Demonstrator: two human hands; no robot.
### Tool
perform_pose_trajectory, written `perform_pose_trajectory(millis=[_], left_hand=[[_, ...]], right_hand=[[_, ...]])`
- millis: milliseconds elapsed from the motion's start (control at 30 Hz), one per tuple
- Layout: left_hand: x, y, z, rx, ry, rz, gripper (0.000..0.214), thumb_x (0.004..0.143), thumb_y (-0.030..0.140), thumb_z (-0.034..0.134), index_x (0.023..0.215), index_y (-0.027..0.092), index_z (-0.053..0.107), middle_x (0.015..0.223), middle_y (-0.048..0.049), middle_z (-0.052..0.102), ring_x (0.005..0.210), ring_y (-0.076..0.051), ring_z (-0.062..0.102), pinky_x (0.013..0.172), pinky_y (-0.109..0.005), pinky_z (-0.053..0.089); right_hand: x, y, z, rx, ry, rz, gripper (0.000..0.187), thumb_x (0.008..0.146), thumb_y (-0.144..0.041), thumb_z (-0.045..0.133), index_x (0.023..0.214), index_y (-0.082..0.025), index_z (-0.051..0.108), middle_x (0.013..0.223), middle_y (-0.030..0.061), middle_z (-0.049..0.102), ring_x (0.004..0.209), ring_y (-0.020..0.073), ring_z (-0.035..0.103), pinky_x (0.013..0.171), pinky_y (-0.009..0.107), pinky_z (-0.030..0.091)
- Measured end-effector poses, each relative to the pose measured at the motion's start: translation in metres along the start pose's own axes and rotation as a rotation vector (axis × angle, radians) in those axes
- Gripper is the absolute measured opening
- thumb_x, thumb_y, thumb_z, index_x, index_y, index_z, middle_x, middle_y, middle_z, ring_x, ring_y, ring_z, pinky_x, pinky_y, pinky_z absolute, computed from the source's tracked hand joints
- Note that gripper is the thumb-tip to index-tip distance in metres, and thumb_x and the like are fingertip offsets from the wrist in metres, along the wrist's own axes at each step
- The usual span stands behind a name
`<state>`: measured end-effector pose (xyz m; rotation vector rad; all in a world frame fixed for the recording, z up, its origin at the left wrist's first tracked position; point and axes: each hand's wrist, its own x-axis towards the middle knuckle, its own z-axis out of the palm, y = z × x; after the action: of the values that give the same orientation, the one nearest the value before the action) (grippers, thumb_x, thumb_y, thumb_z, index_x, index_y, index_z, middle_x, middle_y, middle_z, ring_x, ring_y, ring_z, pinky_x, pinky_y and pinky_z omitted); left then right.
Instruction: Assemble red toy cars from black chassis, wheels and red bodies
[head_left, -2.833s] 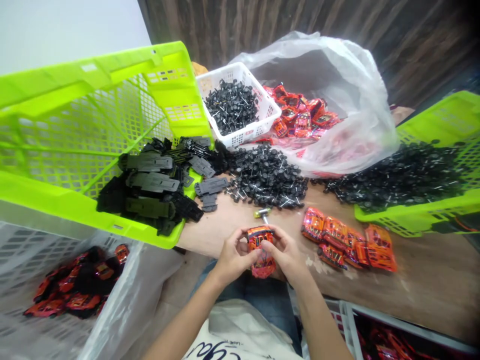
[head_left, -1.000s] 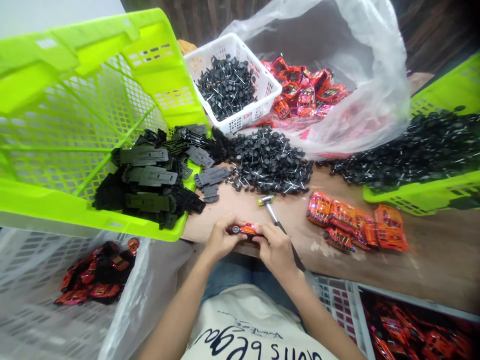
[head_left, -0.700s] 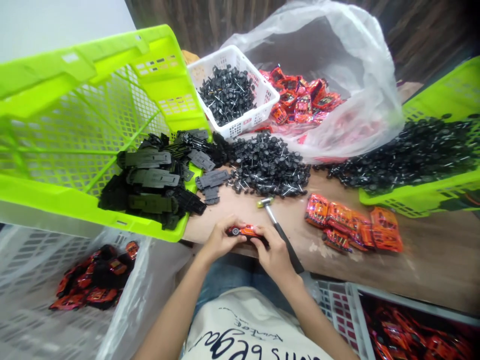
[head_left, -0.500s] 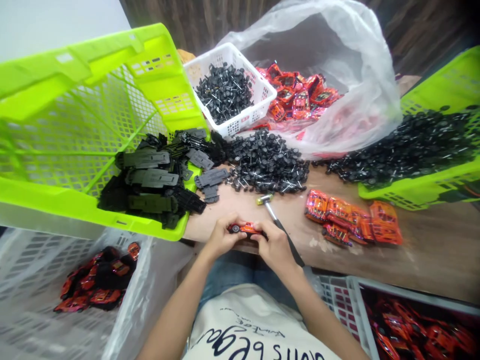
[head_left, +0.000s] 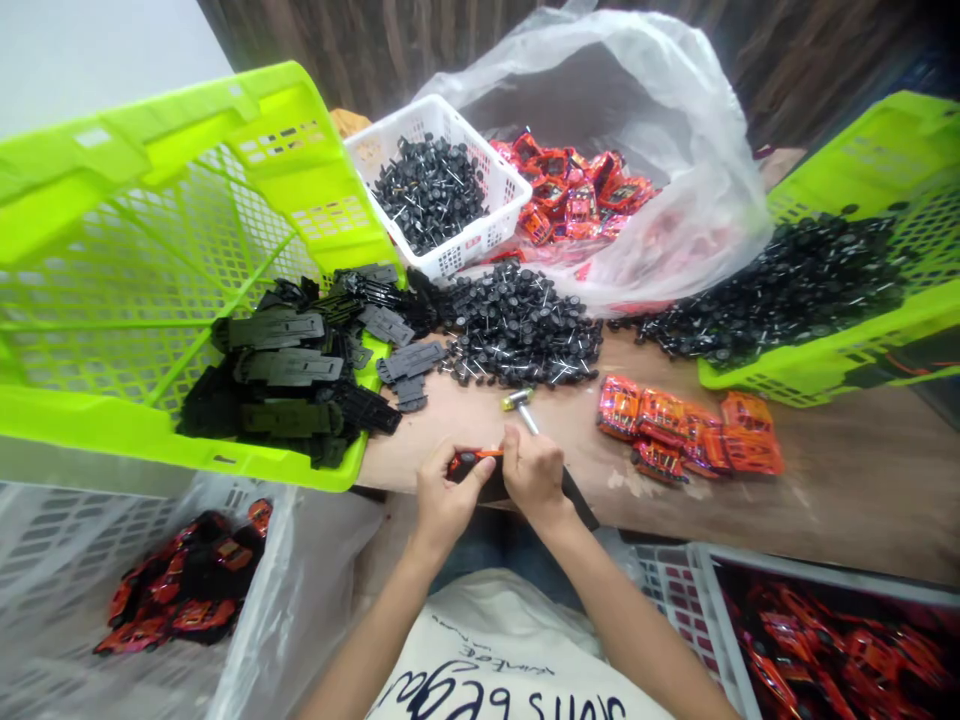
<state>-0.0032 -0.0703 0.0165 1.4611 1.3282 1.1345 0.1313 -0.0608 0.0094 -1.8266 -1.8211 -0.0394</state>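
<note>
A small orange-red toy car (head_left: 466,459) with black wheels is between my hands, just above the table's front edge. My left hand (head_left: 448,488) is closed round its left end, the thumb along its side. My right hand (head_left: 535,476) is closed at the car's right end, fingers curled and thumb up; that end is hidden. Behind my right hand lies a small hammer (head_left: 527,412) with a yellowish head, its dark handle partly covered. Ahead is a heap of black wheels on metal axles (head_left: 525,325). Shiny orange car bodies (head_left: 675,430) lie to the right.
A tipped green crate (head_left: 262,470) at left spills black car bases (head_left: 289,365). Behind are a white basket (head_left: 480,240) of wheels and a plastic bag (head_left: 712,200) of red bodies. Another green crate (head_left: 795,385) holds wheels. Crates of cars (head_left: 139,630) (head_left: 832,640) flank me below.
The car has turned in my hands and shows less of its side. My right hand has curled in more tightly. The whole view has shifted slightly.
</note>
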Motion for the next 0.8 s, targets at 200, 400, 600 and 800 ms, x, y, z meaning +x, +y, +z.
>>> perform_pose_trajectory(millis=[200, 400, 600, 800], left_hand=[[0.035, -0.021, -0.002, 0.152, -0.121, -0.133, 0.028, 0.068, 0.034, 0.069, 0.088, 0.017, 0.063, 0.081, -0.0030, 0.065, 0.077, -0.018, 0.060, 0.070, -0.029, 0.046], [0.056, -0.035, 0.005, 0.171, -0.165, -0.072, 0.019, 0.062, 0.024, 0.068, 0.079, 0.017, 0.063, 0.077, -0.0015, 0.063, 0.074, -0.018, 0.059, 0.069, -0.028, 0.046], [0.054, -0.038, 0.008, 0.163, -0.153, -0.078, 0.020, 0.062, 0.024, 0.068, 0.079, 0.016, 0.063, 0.075, -0.0002, 0.062, 0.073, -0.017, 0.058, 0.069, -0.028, 0.045], [0.059, -0.020, -0.004, 0.272, -0.181, 0.020, 0.020, 0.066, 0.024, 0.067, 0.084, 0.016, 0.062, 0.085, -0.0030, 0.062, 0.084, -0.020, 0.059, 0.078, -0.033, 0.047]], right_hand=[[-0.028, 0.036, -0.028, -0.240, -0.221, 0.209, 0.027, 0.089, -0.038, 0.049, 0.089, -0.013, 0.060, 0.086, 0.0154, 0.064, 0.082, 0.0261, 0.060, 0.067, 0.031, 0.040], [-0.086, 0.059, -0.069, 0.209, -0.258, 0.445, 0.028, 0.092, -0.040, 0.037, 0.096, -0.017, 0.054, 0.075, 0.0065, 0.062, 0.067, 0.0201, 0.060, 0.060, 0.028, 0.043], [-0.143, 0.042, -0.075, 0.535, -0.288, 0.413, 0.042, 0.093, -0.047, 0.028, 0.075, -0.021, 0.055, 0.052, -0.0007, 0.051, 0.045, 0.0150, 0.050, 0.044, 0.025, 0.038], [-0.106, 0.074, -0.077, 0.109, -0.203, 0.338, 0.040, 0.093, -0.042, 0.031, 0.081, -0.019, 0.061, 0.055, 0.0045, 0.059, 0.049, 0.0198, 0.057, 0.048, 0.030, 0.042]])
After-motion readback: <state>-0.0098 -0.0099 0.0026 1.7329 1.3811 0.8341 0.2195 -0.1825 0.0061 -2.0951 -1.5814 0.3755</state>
